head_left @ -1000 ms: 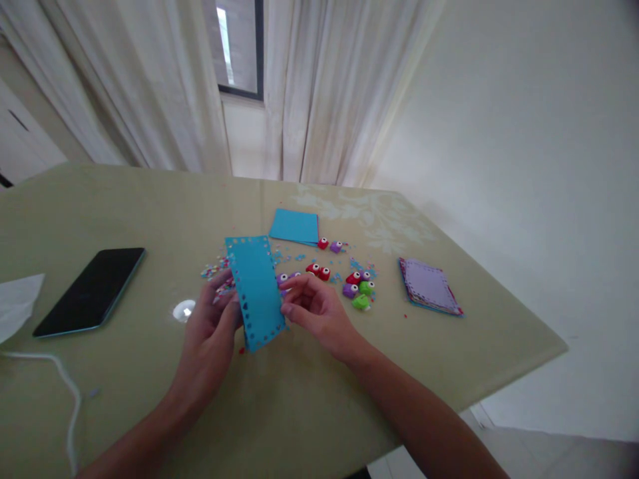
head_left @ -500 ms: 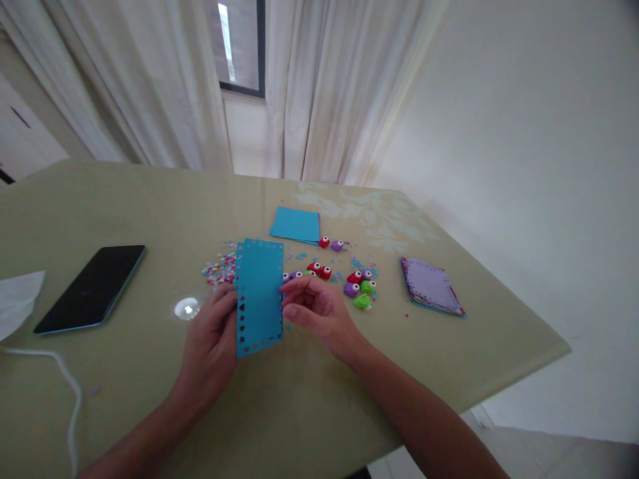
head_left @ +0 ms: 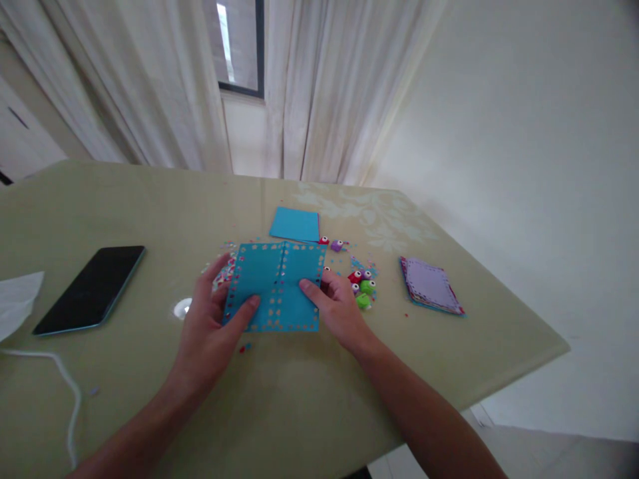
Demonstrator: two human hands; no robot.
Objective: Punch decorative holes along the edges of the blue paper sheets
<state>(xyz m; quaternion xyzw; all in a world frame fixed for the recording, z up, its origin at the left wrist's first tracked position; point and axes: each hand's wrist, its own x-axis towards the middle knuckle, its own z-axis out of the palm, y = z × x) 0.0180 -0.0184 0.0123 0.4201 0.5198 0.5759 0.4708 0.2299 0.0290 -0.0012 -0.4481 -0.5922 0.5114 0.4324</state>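
A blue sheet of paper (head_left: 259, 273) with small shapes punched along its edges and beside its middle crease is spread open above the table. My left hand (head_left: 210, 319) grips its left side, thumb on the front face and fingers behind. On the right side my right hand (head_left: 339, 303) pinches it in the same way. Just past my right hand lie several small craft punches with eye designs, among them a green punch (head_left: 363, 301) and a red punch (head_left: 355, 277). Paper confetti (head_left: 224, 273) shows partly behind my left fingers.
A stack of blue paper (head_left: 295, 225) lies beyond my hands, a purple punch (head_left: 337, 245) near its corner. Punched sheets (head_left: 433, 286) are piled at the right. To the left are a black tablet (head_left: 94, 286), white tissue (head_left: 17, 303) and a white cable (head_left: 70, 386).
The blue sheet was folded in my left hand and is now opened out flat. My right hand has closed on its right side. Bits of red and blue confetti now lie below it.
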